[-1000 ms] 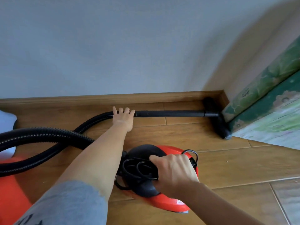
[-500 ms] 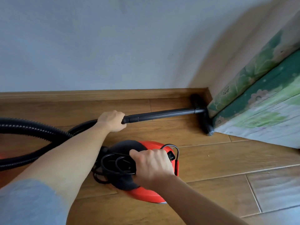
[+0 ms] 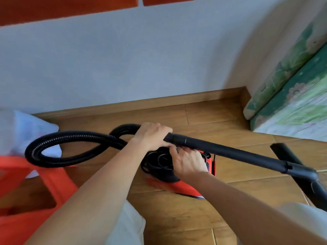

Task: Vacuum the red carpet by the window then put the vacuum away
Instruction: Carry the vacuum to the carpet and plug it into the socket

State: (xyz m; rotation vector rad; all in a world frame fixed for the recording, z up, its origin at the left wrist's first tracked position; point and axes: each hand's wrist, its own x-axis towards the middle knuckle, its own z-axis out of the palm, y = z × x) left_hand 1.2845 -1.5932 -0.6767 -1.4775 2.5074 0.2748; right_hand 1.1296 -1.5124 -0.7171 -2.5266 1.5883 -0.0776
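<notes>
A red and black canister vacuum hangs tilted just above the wooden floor. My right hand grips its black top handle, where the coiled cord lies. My left hand grips the joint between the ribbed black hose and the rigid black wand. The wand is lifted and slants down to the right, ending in the black floor nozzle, which is off the floor near the right edge. The hose loops round to the left.
A white wall with a wooden skirting board runs across the back. A green flowered mattress fills the right corner. A red stool and a white bag stand at the left. Red shelf boards hang overhead.
My left hand lifted the wand off the floor and swung its nozzle out of the corner toward me. My right hand raised the vacuum body, and the view pulled back.
</notes>
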